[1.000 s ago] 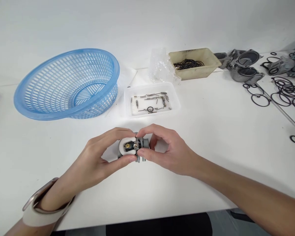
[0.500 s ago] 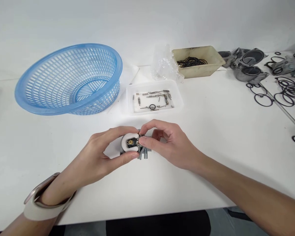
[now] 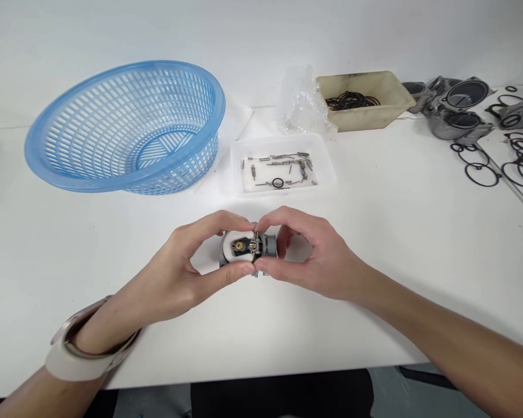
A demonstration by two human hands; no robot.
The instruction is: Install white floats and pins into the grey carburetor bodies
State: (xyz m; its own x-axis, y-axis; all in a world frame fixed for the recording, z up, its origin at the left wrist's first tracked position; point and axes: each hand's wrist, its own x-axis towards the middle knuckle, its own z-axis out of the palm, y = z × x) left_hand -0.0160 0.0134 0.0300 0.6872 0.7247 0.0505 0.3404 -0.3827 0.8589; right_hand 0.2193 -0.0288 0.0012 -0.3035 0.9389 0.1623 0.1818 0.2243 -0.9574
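Note:
A small grey metal carburetor body (image 3: 269, 245) rests on the white table between my hands. On its left part sits a white C-shaped float (image 3: 229, 247), which curves around a brass fitting (image 3: 239, 246). My left hand (image 3: 200, 267) grips the carburetor from the left, thumb on the near side and index finger on the far side. From the right, my right hand (image 3: 311, 252) pinches it with the thumb and index finger at the near and far edges by the float's hinge. Its other fingers curl behind the grey round outlet.
Behind my hands stands a white tray (image 3: 326, 177) with small springs, pins and a ring. A blue basket (image 3: 126, 184) is at the left. Bubble wrap (image 3: 303, 104) touches a beige bin (image 3: 375, 119) of black rings. Metal castings (image 3: 459, 119) and loose O-rings (image 3: 482, 174) lie at the right.
My right thumb has moved from over the float's hinge to the near edge, so the hinge now shows. The view has shifted slightly, and the hands and carburetor appear a little farther right.

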